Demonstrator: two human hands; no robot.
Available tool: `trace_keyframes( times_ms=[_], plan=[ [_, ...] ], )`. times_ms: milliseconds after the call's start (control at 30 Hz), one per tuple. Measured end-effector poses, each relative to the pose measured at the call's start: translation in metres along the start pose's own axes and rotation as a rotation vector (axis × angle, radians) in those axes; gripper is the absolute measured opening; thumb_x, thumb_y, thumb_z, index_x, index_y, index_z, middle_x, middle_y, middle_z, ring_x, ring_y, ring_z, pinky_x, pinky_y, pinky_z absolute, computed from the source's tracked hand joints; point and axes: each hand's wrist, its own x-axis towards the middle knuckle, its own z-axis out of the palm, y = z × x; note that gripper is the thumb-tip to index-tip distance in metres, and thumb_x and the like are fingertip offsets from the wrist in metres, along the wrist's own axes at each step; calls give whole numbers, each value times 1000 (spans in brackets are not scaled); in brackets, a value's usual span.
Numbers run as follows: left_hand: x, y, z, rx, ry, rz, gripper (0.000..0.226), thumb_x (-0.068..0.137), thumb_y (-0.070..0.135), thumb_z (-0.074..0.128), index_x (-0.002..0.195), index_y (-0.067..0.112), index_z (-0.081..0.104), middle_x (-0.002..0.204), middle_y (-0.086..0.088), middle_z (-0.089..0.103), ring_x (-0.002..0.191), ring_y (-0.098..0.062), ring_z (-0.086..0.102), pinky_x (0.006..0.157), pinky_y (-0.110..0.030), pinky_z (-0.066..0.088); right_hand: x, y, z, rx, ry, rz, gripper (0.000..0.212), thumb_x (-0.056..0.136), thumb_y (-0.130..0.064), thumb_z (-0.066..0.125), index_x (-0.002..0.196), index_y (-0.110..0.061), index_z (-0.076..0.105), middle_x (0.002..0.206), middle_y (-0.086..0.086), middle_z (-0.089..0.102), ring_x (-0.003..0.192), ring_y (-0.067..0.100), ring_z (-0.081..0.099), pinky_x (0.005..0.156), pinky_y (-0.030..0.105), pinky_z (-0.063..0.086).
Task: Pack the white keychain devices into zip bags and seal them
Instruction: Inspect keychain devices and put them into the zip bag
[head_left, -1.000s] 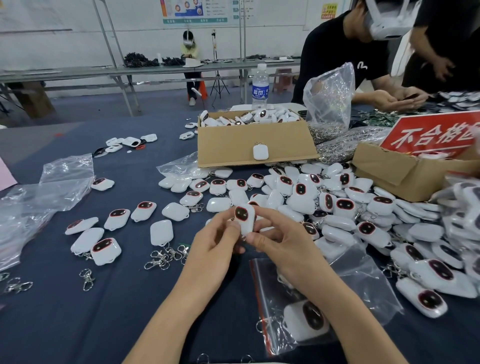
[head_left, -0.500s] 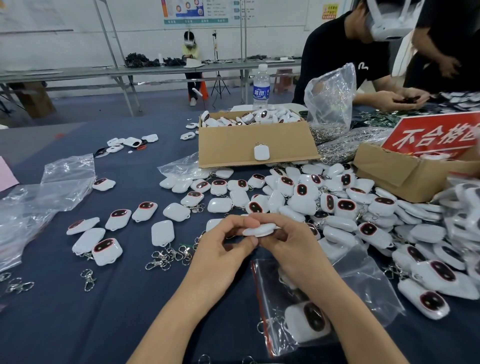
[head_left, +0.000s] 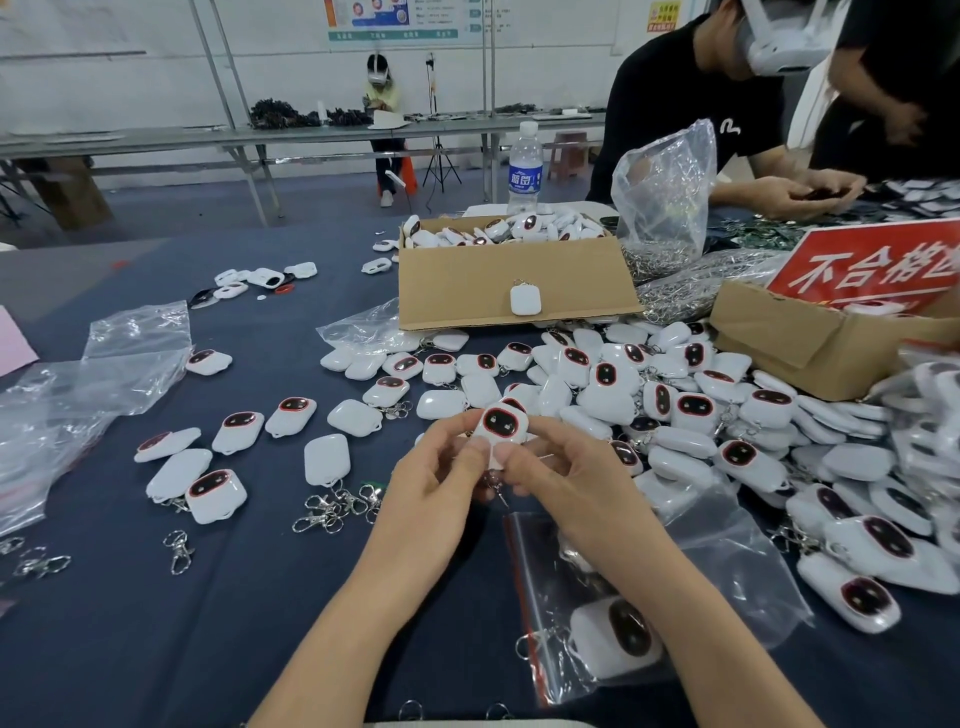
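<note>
Dark blue cloth covers the bench (head_left: 156, 623), and it's pretty much buried in stock, so the job looks barely started. One device (head_left: 501, 422) is held up between both hands, face to the camera, just above the bench middle: the left hand (head_left: 441, 470) and right hand (head_left: 558, 480) each have a fingertip grip closed on its lower edge, with its clasp dangling below. One zip bag (head_left: 649, 587) lies under the right forearm with one device (head_left: 615, 636) already inside, mouth seemingly not sealed yet, though that can't be told for sure. Sealed bags may be stacked at the far right edge, too blurred to call. Counting: two cardboard boxes, the nearer box (head_left: 511, 280) full of devices; one water bottle (head_left: 524, 169); about ten loose devices laid out left of the hands; the heap (head_left: 675, 405) on the right can't be counted, dozens at least. So nearly everything is left to be bagged.
</note>
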Motion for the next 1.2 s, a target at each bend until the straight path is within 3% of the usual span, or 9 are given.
trace_keyframes(
  times_ms=[133, 233, 333, 433, 600, 667, 867, 1100, 1200],
  plan=[
    [6, 8, -17, -92, -34, -152, 28, 104, 10, 51, 116, 21, 73, 89, 1, 74, 75, -12, 63, 68, -25, 55, 1, -9, -8, 325, 49, 34, 25, 87, -42, 64, 104, -30, 77, 107, -2, 77, 97, 13, 74, 81, 18, 57],
    [6, 21, -42, 170, -249, -245, 28, 103, 11, 51, 111, 24, 75, 83, -4, 69, 70, -12, 59, 66, -24, 53, 2, -20, -22, 462, 98, 30, 23, 89, -39, 62, 97, -28, 80, 105, 5, 77, 99, 18, 74, 81, 19, 57],
    [2, 35, -57, 449, -525, -285, 22, 104, 19, 54, 107, 27, 75, 81, -3, 69, 70, -10, 61, 65, -22, 52, 1, -22, -39, 181, 126, -45, 15, 96, -31, 64, 101, -34, 78, 99, -7, 78, 92, 11, 74, 78, 16, 56],
    [-3, 39, -55, 494, -640, -404, 14, 102, 19, 60, 109, 23, 71, 80, 0, 68, 72, -13, 63, 66, -24, 54, -3, -22, -47, -260, 4, -30, 11, 87, -44, 68, 94, -50, 73, 92, -24, 74, 80, -3, 67, 71, 15, 55],
    [-7, 38, -40, 486, -658, -376, 13, 101, 20, 62, 109, 22, 72, 89, -6, 69, 75, -14, 64, 71, -25, 55, -6, -14, -41, -483, -313, 188, 20, 85, -48, 75, 104, -43, 73, 88, -32, 68, 80, -14, 62, 74, 16, 45],
    [-8, 38, -33, 448, -612, -360, 13, 101, 18, 62, 109, 20, 72, 99, -15, 69, 76, -14, 64, 72, -24, 56, -4, -11, -40, -452, -320, 194, 20, 88, -40, 75, 108, -40, 72, 86, -29, 69, 78, -11, 62, 73, 16, 44],
    [-7, 39, -13, 322, -423, -369, 14, 97, 18, 66, 109, 10, 69, 91, -12, 73, 70, -15, 65, 71, -24, 56, -3, -8, -44, -405, -320, 171, 17, 95, -32, 68, 110, -40, 69, 78, -22, 67, 71, -7, 60, 71, 18, 45],
    [-9, 52, -26, 193, -536, -436, 12, 95, 16, 70, 104, 12, 76, 96, -13, 76, 75, -13, 66, 70, -22, 56, -5, -10, -47, -440, -311, 203, 18, 98, -44, 60, 114, -41, 70, 94, -26, 70, 85, -11, 63, 80, 18, 48],
    [-10, 51, -25, 404, -557, -408, 8, 95, 21, 70, 101, 20, 76, 92, -2, 78, 76, -13, 70, 76, -28, 59, -6, -11, -47, -458, -347, 221, 15, 101, -38, 58, 107, -39, 72, 92, -15, 74, 80, -5, 66, 79, 20, 52]
  ],
)
